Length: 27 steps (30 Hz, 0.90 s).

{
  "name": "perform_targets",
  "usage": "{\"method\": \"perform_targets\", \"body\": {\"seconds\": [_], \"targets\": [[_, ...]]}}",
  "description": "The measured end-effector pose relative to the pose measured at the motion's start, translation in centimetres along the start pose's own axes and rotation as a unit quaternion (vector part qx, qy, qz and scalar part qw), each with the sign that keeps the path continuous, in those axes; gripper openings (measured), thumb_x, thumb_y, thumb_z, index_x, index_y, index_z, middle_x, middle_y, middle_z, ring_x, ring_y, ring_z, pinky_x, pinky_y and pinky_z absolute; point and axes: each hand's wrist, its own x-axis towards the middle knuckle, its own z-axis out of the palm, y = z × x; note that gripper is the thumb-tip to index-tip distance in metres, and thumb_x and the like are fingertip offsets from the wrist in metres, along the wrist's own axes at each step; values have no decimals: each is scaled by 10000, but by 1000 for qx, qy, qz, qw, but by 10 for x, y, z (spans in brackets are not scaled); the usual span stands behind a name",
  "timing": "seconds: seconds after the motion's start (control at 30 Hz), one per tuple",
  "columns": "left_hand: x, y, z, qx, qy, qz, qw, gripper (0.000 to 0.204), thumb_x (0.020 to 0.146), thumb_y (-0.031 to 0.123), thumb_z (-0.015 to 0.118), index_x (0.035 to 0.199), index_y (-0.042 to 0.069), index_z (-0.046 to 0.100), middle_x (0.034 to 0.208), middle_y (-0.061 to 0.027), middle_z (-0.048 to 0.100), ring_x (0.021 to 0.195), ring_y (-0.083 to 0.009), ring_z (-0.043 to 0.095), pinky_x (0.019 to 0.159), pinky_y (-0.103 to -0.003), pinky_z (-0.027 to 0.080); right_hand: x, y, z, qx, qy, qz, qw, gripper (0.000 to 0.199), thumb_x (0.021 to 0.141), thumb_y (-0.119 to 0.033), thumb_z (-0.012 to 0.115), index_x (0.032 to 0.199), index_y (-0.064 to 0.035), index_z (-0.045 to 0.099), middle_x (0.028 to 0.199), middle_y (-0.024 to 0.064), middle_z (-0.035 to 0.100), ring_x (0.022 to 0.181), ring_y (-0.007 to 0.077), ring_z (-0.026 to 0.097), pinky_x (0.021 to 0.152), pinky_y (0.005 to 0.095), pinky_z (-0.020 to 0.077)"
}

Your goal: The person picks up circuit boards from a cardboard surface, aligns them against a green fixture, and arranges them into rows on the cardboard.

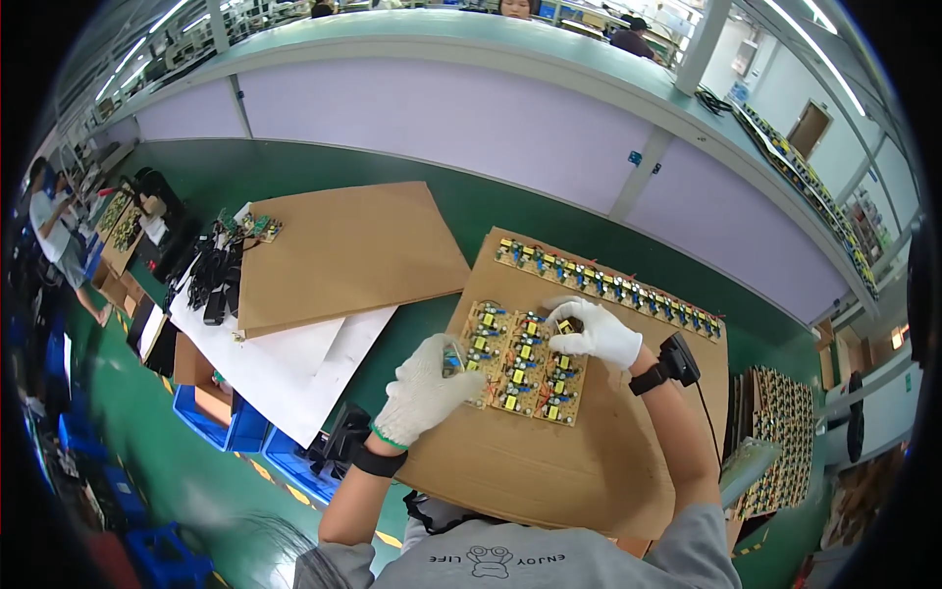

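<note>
Strips of tan circuit boards (520, 365) with yellow, blue and black parts lie side by side on a brown cardboard sheet (589, 461) before me. My left hand (427, 391), in a knitted white glove, is closed around the left edge of these boards; blue parts show between its thumb and fingers. My right hand (603, 336), in a smoother white glove, has its fingers bent over the far right corner of the same boards. Its fingertips are partly hidden among the parts. Farther off, a long row of similar boards (608, 285) lies along the cardboard's far edge.
To the left, another cardboard sheet (343, 255) carries a few loose boards (260, 228) at its corner, beside a bundle of black cables (211, 275). Blue bins (231, 424) stand below it. Stacked boards (785, 442) are at the right. A long bench (442, 88) runs across the back.
</note>
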Motion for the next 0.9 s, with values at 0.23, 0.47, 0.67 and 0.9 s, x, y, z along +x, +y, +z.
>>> {"method": "perform_targets", "body": {"seconds": [0.23, 0.47, 0.67, 0.9], "targets": [[4, 17, -8, -26, -45, -69, 996, 369, 742, 308, 715, 969, 53, 575, 790, -71, 616, 771, -159, 608, 706, -306, 485, 21, 4, -11, 54, -167, 53, 983, 352, 813, -338, 706, 1007, -50, 650, 1191, 143, 619, 1159, 253, 555, 990, 360, 421], [-4, 3, 1, 87, -7, 16, 996, 446, 705, 354, 748, 1009, 75, 578, 952, -127, 628, 850, -284, 641, 775, -384, 502, 15, -21, 3, 95, -329, 6, 939, 495, 779, -450, 716, 1043, -33, 669, 1062, 136, 660, 971, 263, 622, 870, 344, 481], [-22, 12, 1, 124, -38, 2, 992, 473, 710, 376, 747, 1028, 71, 576, 957, -151, 627, 882, -327, 646, 787, -401, 508, -13, -50, 0, 14, -328, -14, 944, 501, 746, -462, 741, 1003, -36, 679, 1071, 157, 620, 989, 292, 601, 871, 353, 478], [-57, 23, 12, 234, 11, 106, 966, 415, 693, 316, 722, 977, 72, 542, 1090, -162, 581, 1035, -356, 572, 873, -445, 439, 7, -37, -2, -103, -54, 22, 993, 584, 657, -423, 801, 1083, -54, 646, 1141, 183, 600, 1022, 304, 596, 866, 371, 501]]}}
